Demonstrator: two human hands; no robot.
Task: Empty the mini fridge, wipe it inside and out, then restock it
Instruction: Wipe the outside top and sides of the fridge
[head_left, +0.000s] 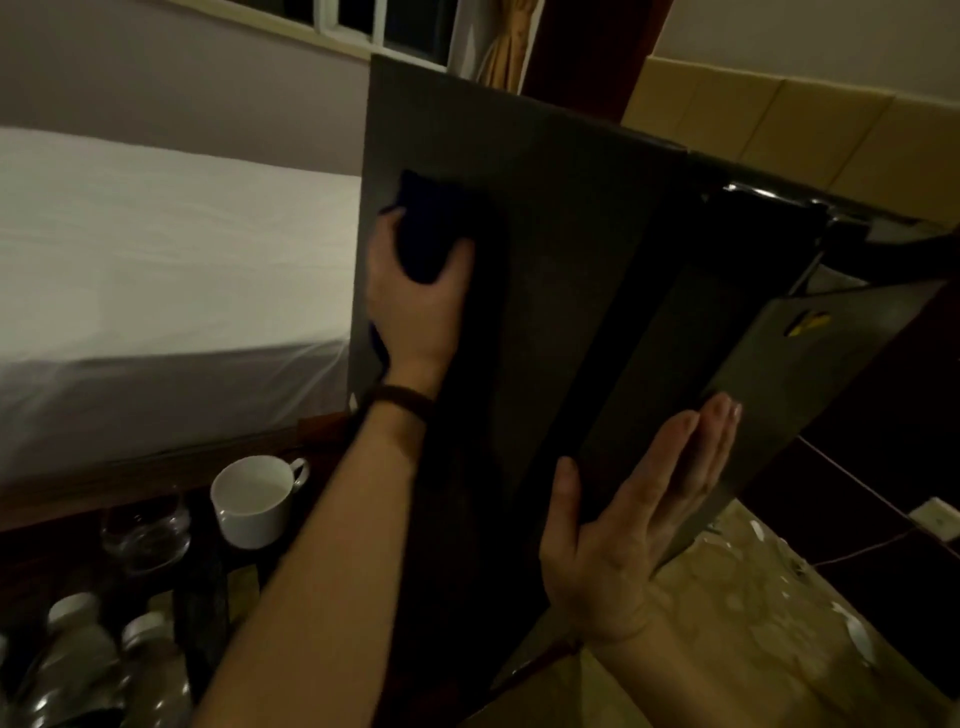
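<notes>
The dark grey mini fridge (571, 218) fills the middle of the view, seen at an angle, with its top or side panel facing me. My left hand (415, 301) grips a dark blue cloth (426, 234) and holds it against the fridge's left part near the edge. My right hand (639, 514) lies flat with straight fingers against the fridge's lower right panel. A small yellow sticker (805, 322) shows on the right-hand face. The fridge's inside is hidden.
A white cup (254, 499) and a drinking glass (145, 530) stand on a dark surface at lower left, with several capped bottles (104, 670) in front. A white bed (156, 291) lies behind. A power strip (935, 514) and cord sit at right above the marbled floor (753, 613).
</notes>
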